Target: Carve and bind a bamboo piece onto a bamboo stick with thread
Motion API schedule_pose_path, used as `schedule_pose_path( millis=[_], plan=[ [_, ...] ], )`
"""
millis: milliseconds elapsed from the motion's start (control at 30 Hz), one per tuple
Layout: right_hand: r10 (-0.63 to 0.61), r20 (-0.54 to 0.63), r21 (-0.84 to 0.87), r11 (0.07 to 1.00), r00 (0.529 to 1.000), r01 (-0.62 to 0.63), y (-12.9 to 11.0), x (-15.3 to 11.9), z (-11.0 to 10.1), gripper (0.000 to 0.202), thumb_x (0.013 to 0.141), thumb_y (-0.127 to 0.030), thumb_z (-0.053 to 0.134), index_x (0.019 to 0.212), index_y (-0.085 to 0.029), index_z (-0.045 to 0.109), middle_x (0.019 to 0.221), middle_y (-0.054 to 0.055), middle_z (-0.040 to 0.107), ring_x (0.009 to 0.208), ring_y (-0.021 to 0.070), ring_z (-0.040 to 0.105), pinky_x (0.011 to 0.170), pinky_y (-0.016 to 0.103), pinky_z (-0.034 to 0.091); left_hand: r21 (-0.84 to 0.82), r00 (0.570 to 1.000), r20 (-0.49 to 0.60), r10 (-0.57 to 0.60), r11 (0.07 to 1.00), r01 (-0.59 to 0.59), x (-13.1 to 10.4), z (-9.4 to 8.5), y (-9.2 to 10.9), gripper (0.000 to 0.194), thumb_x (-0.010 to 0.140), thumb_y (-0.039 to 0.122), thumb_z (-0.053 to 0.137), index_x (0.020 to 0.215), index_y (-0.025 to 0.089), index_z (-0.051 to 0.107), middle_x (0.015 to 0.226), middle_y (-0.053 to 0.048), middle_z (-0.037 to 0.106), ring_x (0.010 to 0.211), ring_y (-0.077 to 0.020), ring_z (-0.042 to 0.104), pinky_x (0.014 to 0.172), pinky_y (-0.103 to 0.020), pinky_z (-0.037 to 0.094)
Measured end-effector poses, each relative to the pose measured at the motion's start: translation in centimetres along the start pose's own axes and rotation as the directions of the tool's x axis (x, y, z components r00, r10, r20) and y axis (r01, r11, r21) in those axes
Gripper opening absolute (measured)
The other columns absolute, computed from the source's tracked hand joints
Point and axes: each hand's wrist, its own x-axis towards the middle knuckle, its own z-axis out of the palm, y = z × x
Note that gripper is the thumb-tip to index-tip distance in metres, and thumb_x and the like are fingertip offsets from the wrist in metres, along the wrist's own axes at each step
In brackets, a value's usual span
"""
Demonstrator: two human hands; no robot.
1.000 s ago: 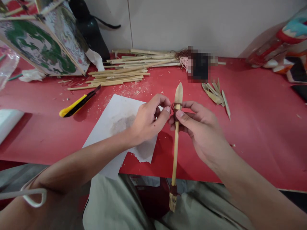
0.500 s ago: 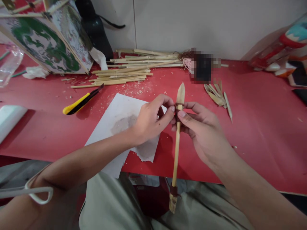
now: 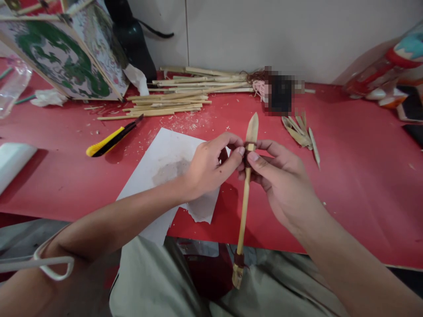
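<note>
A slim bamboo stick (image 3: 244, 211) with a pale, leaf-shaped point (image 3: 253, 127) at its top looks like a small spear. Dark brown cord (image 3: 250, 143) is wound around the join below the point, and a second brown wrapping (image 3: 238, 259) circles the lower end above my lap. My right hand (image 3: 284, 180) grips the stick at the upper binding, thumb in front and fingers behind. From the left, my left hand (image 3: 209, 165) pinches thumb and forefinger at the cord's edge; the exact strand between them is hard to see.
White paper sheets (image 3: 140, 193) lie under my left forearm. A yellow utility knife (image 3: 114, 136) rests at left, near bamboo strips (image 3: 172, 105) and shavings. Dry husks (image 3: 299, 134) lie at right. A dragon-painted lantern (image 3: 66, 61) and a plastic bottle (image 3: 383, 70) stand behind.
Both hands and the spear's upper part have shifted slightly right. The lower end has risen a little, so the stick leans slightly more. The grip looks the same.
</note>
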Motion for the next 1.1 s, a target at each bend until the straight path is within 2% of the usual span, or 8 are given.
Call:
schedule_pose_path(
  millis=[133, 400, 500, 600, 667, 967, 1100],
  plan=[
    [-0.008, 0.002, -0.015, 1.000, 1.000, 0.008, 0.0, 0.0, 0.1, 0.018, 0.086, -0.027, 0.078, 0.100, -0.022, 0.069, 0.074, 0.000, 0.072, 0.065, 0.0148, 0.068, 0.063, 0.029, 0.056, -0.042, 0.999, 0.012, -0.033, 0.999, 0.034, 0.1, -0.1, 0.2, 0.014, 0.101, 0.032, 0.058, 0.096, 0.020, 0.062, 0.068, 0.003, 0.070, 0.057, -0.0091, 0.063, 0.059, -0.024, 0.049],
    [0.019, 0.019, -0.036, 0.999, 1.000, -0.018, 0.1, -0.1, 0.2, 0.019, 0.086, -0.028, 0.079, 0.100, -0.021, 0.068, 0.070, -0.001, 0.073, 0.058, 0.0139, 0.068, 0.061, 0.028, 0.056, 0.014, 0.994, 0.019, -0.109, 0.994, 0.109, 0.1, 0.0, 0.3, 0.009, 0.097, 0.022, 0.057, 0.088, 0.021, 0.055, 0.060, 0.006, 0.064, 0.053, -0.0084, 0.058, 0.056, -0.024, 0.044],
    [0.028, 0.024, -0.020, 0.999, 0.999, -0.028, 0.0, -0.1, 0.2, 0.019, 0.086, -0.028, 0.080, 0.100, -0.020, 0.068, 0.072, 0.000, 0.073, 0.058, 0.0132, 0.068, 0.061, 0.027, 0.056, -0.136, 0.984, 0.049, -0.169, 0.975, 0.174, 0.1, 0.4, 0.3, 0.010, 0.098, 0.020, 0.053, 0.088, 0.022, 0.051, 0.060, 0.007, 0.062, 0.051, -0.0078, 0.059, 0.055, -0.023, 0.045],
    [0.052, 0.034, 0.010, 0.999, 0.998, -0.053, 0.0, -0.1, 0.3, 0.019, 0.085, -0.028, 0.080, 0.099, -0.020, 0.070, 0.072, 0.000, 0.073, 0.060, 0.0126, 0.068, 0.061, 0.025, 0.056, -0.328, 0.978, 0.110, -0.177, 0.922, 0.204, 0.2, 0.7, 0.2, 0.014, 0.101, 0.020, 0.046, 0.087, 0.022, 0.048, 0.061, 0.007, 0.059, 0.049, -0.0067, 0.058, 0.053, -0.022, 0.044],
    [0.075, 0.034, 0.031, 0.997, 0.997, -0.076, -0.1, -0.1, 0.2, 0.019, 0.085, -0.028, 0.080, 0.099, -0.020, 0.071, 0.073, 0.000, 0.074, 0.061, 0.0119, 0.067, 0.062, 0.024, 0.056, -0.396, 0.970, 0.141, -0.197, 0.887, 0.238, 0.3, 0.8, 0.1, 0.017, 0.102, 0.020, 0.044, 0.085, 0.021, 0.048, 0.061, 0.006, 0.057, 0.049, -0.0066, 0.057, 0.051, -0.022, 0.042],
    [0.208, 0.063, 0.169, 0.962, 0.976, -0.216, -0.5, 0.0, 0.1, 0.014, 0.084, -0.025, 0.081, 0.094, -0.019, 0.074, 0.070, 0.000, 0.070, 0.056, 0.0084, 0.059, 0.053, 0.019, 0.050, -0.540, 0.911, 0.197, -0.362, 0.736, 0.409, 0.7, 1.1, -0.1, 0.016, 0.098, 0.023, 0.047, 0.084, 0.019, 0.052, 0.060, 0.004, 0.051, 0.050, -0.0066, 0.045, 0.046, -0.020, 0.032],
    [0.217, 0.079, 0.201, 0.952, 0.973, -0.229, -0.5, 0.0, 0.1, 0.010, 0.085, -0.023, 0.079, 0.094, -0.018, 0.077, 0.069, 0.001, 0.070, 0.055, 0.0072, 0.058, 0.053, 0.017, 0.050, -0.561, 0.916, 0.198, -0.350, 0.726, 0.399, 0.7, 1.2, -0.3, 0.015, 0.096, 0.023, 0.050, 0.081, 0.019, 0.052, 0.063, 0.004, 0.048, 0.052, -0.0064, 0.042, 0.048, -0.021, 0.034]
  ],
)
